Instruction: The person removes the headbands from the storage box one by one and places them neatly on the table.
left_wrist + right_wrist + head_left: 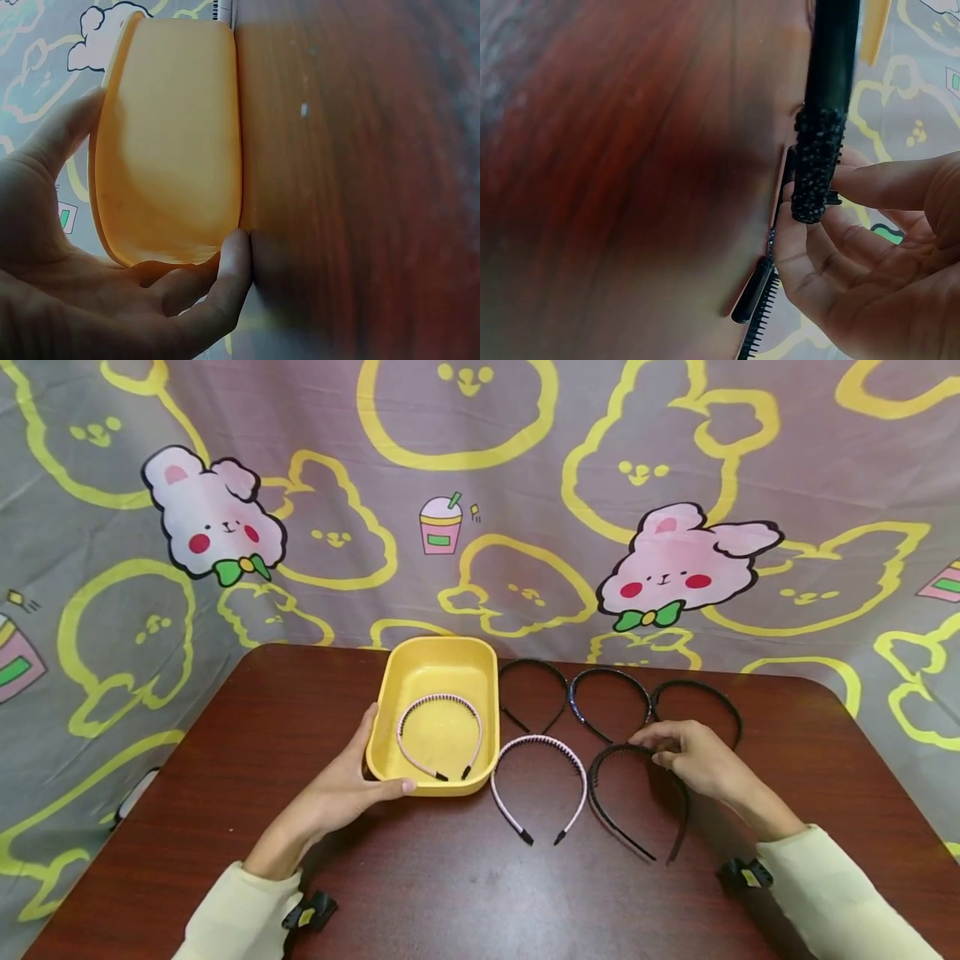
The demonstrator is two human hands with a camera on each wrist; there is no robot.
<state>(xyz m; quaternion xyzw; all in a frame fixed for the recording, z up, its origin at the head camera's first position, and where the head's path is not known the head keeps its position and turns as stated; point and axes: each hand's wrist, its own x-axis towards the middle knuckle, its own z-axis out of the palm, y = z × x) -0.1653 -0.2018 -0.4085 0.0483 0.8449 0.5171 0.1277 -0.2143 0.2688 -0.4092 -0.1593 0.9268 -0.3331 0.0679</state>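
Observation:
My left hand grips the near-left corner of a yellow plastic basin, thumb on its near rim and fingers along its outer left side. Inside the basin lies a pink headband with dark teeth. With thumb and fingers, my right hand pinches a black toothed headband near the top of its curve; in the right wrist view this black headband shows a rough, speckled stretch. Just left of it, a second pink headband with black tips rests on the table.
Along the back of the brown table lie a thin black headband, a dark headband with blue sparkles and another black headband behind my right hand. A patterned curtain hangs at the table's back edge.

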